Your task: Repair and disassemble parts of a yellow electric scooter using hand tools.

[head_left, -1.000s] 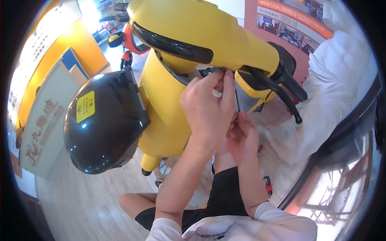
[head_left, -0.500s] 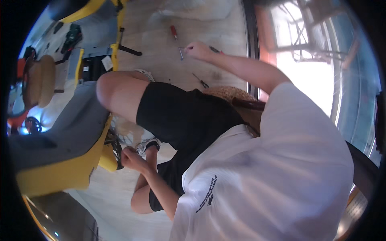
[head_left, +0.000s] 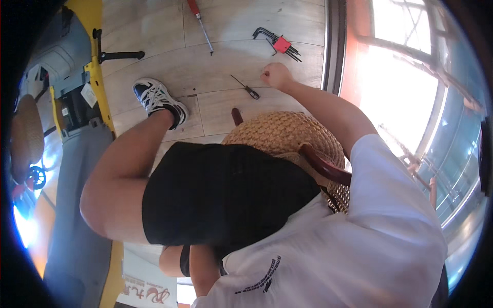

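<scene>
My right hand [head_left: 278,76] is closed over the wooden floor. Whether its curled fingers hold something small I cannot make out. Just beyond it lies a hex key set [head_left: 280,43], black keys in a red holder. A small screwdriver [head_left: 246,88] with a dark handle is on the floor to its left. Farther up, a long screwdriver [head_left: 202,24] with a red handle lies with its shaft pointing down. Of my left arm only part of the forearm [head_left: 204,269] shows. My left hand is hidden behind my leg.
A large grey and yellow machine body [head_left: 84,190] fills the left side, a black bar [head_left: 121,55] sticking out from it. I sit on a woven wicker chair [head_left: 272,131] with reddish-brown arms. Bright glass doors [head_left: 395,77] stand on the right. A printed white sheet [head_left: 146,287] lies below.
My view has shifted, bringing the floor tools closer. My right hand has moved from beside the red-handled screwdriver to near the hex keys. My left hand, earlier at the machine's lower part, has gone out of sight.
</scene>
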Demonstrator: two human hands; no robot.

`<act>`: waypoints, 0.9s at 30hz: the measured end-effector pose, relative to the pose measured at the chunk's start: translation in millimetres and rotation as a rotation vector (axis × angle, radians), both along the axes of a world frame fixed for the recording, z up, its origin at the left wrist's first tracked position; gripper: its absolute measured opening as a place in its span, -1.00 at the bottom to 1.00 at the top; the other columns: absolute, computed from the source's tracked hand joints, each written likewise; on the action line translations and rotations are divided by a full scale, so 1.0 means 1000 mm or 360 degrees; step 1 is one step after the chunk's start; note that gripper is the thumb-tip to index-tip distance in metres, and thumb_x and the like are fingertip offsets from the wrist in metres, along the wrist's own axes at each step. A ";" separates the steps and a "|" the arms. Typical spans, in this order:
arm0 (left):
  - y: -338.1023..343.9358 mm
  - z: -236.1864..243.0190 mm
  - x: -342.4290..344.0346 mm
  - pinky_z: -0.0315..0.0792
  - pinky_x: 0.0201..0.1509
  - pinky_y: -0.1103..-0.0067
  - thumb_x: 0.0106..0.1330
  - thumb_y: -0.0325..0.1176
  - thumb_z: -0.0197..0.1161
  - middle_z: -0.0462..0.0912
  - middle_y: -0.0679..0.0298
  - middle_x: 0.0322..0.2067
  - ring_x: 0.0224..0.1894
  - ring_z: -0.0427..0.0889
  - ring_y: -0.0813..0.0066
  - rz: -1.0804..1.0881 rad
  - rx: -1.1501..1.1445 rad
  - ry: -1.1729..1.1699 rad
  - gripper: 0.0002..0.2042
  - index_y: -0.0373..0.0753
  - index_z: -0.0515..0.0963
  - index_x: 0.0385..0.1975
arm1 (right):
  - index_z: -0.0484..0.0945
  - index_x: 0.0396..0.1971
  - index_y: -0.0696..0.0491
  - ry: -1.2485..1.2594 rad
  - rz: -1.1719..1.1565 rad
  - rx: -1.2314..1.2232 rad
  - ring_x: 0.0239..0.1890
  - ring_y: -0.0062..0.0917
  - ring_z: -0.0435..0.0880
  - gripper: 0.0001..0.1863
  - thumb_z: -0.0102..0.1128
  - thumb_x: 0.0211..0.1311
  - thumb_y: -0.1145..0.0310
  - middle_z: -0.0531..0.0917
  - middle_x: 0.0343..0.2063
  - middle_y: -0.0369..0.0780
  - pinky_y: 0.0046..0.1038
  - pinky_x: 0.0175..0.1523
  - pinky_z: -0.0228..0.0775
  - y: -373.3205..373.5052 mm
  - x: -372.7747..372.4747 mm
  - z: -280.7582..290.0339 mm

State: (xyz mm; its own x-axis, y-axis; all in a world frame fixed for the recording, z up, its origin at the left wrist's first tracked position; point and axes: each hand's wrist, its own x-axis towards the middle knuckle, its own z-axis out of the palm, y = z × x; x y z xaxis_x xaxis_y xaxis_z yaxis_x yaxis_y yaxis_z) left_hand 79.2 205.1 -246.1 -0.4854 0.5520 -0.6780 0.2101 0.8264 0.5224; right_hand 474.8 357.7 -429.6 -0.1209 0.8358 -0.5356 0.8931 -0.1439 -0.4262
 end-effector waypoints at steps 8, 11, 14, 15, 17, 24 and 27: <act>0.077 -0.004 0.034 0.44 -0.34 0.53 0.35 -0.16 0.16 0.64 0.26 -0.45 -0.46 0.54 0.55 -0.0445 -0.0633 -0.0297 -0.69 -0.32 0.53 -0.20 | 0.50 -0.59 0.17 0.0307 -0.0654 0.0288 -0.44 -0.10 0.59 -0.76 0.15 0.05 0.28 0.59 -0.56 -0.03 -0.17 -0.30 0.41 0.035 -0.056 -0.018; 0.097 -0.013 0.041 0.44 -0.32 0.53 0.35 -0.15 0.15 0.64 0.26 -0.44 -0.44 0.54 0.54 -0.0589 -0.0867 -0.0443 -0.68 -0.32 0.53 -0.16 | 0.47 -0.58 0.17 0.0335 -0.0691 0.0426 -0.46 -0.11 0.59 -0.77 0.15 0.07 0.30 0.59 -0.56 -0.05 -0.19 -0.31 0.42 0.058 -0.078 -0.026; 0.105 -0.030 0.044 0.44 -0.31 0.52 0.35 -0.14 0.15 0.65 0.26 -0.43 -0.43 0.55 0.54 -0.0724 -0.1095 -0.0607 -0.67 -0.32 0.53 -0.13 | 0.44 -0.49 0.14 0.0385 -0.0697 0.0460 -0.46 -0.11 0.60 -0.79 0.14 0.09 0.29 0.59 -0.57 -0.06 -0.19 -0.31 0.42 0.076 -0.090 -0.038; 0.092 -0.048 0.033 0.44 -0.31 0.52 0.35 -0.14 0.15 0.65 0.26 -0.43 -0.43 0.55 0.54 -0.0693 -0.1113 -0.0593 -0.67 -0.32 0.53 -0.13 | 0.44 -0.49 0.14 0.0409 -0.0684 0.0434 -0.46 -0.11 0.60 -0.79 0.14 0.09 0.29 0.59 -0.57 -0.06 -0.19 -0.31 0.42 0.079 -0.101 -0.041; 0.059 -0.095 0.010 0.34 -0.50 0.67 0.31 -0.31 0.21 0.63 0.29 -0.55 -0.59 0.51 0.62 -0.0403 -0.0682 -0.0449 -0.82 -0.32 0.55 -0.34 | 0.40 -0.41 0.11 0.0456 -0.0603 0.0416 -0.43 -0.12 0.62 -0.80 0.12 0.11 0.30 0.60 -0.58 -0.08 -0.18 -0.32 0.43 0.088 -0.117 -0.043; 0.097 -0.156 0.012 0.38 -0.47 0.69 0.30 -0.36 0.24 0.65 0.27 -0.53 -0.54 0.55 0.63 -0.0305 -0.0438 -0.0720 -0.81 -0.38 0.58 -0.26 | 0.42 -0.27 0.10 0.0193 -0.0162 0.0200 -0.31 -0.10 0.64 -0.79 0.05 0.19 0.30 0.64 -0.46 -0.04 -0.12 -0.21 0.45 0.095 -0.113 -0.052; 0.128 -0.169 0.031 0.43 -0.40 0.68 0.31 -0.37 0.23 0.66 0.25 -0.48 -0.48 0.58 0.61 -0.0320 -0.0342 -0.0739 -0.82 -0.39 0.57 -0.26 | 0.44 -0.13 0.01 0.0283 0.0055 0.0161 -0.17 -0.19 0.62 -0.79 0.00 0.23 0.38 0.62 -0.20 -0.11 -0.17 -0.08 0.45 0.077 -0.125 -0.060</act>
State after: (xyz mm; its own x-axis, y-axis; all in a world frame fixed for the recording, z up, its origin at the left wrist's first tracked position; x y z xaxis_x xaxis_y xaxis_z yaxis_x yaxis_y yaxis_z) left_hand 110.3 333.4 -414.9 -0.0074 0.4283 -0.9036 0.1623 0.8922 0.4215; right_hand 350.2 434.6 -489.1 -0.2358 0.8778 -0.4170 0.8061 -0.0630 -0.5884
